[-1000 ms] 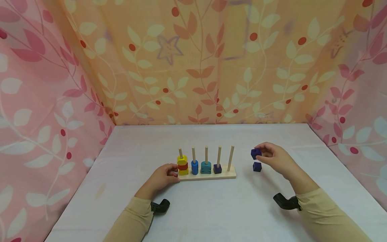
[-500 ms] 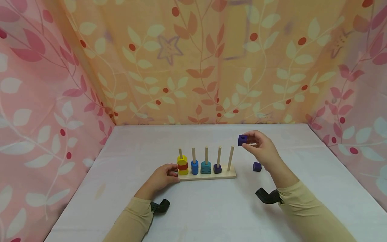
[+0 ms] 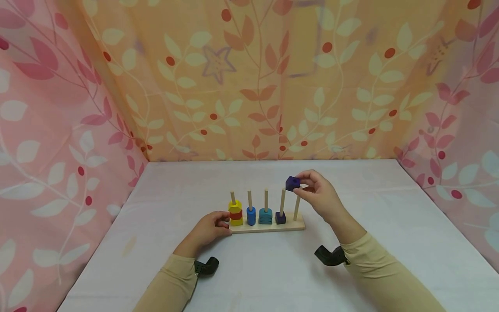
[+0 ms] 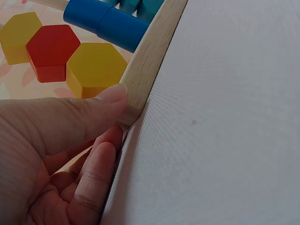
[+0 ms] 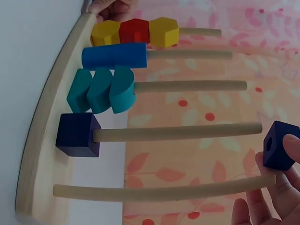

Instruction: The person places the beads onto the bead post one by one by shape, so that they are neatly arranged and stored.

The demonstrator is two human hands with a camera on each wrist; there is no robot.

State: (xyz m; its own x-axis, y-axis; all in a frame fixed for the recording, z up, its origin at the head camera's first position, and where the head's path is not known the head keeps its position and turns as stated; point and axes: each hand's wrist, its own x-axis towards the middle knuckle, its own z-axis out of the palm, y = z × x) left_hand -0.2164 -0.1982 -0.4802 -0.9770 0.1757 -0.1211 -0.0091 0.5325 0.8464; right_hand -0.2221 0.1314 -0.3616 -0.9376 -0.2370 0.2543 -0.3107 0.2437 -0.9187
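A wooden peg stand with several upright pegs sits on the table. My left hand grips its left end, thumb against the base. My right hand pinches a purple cube block above the stand. In the right wrist view the cube's hole faces the tip of the fourth peg, and a small gap separates them. Another purple cube sits at the bottom of that peg. The rightmost peg carries no block.
Yellow and red hexagonal blocks fill the leftmost peg. Beside them come blue cylinders, then teal half-round blocks. White cloth covers the table; patterned curtains stand behind and at both sides.
My right hand has carried the purple cube up and left from the table's right side to the fourth peg. A loose purple cube there is now hidden behind my right arm. My left hand stays put.
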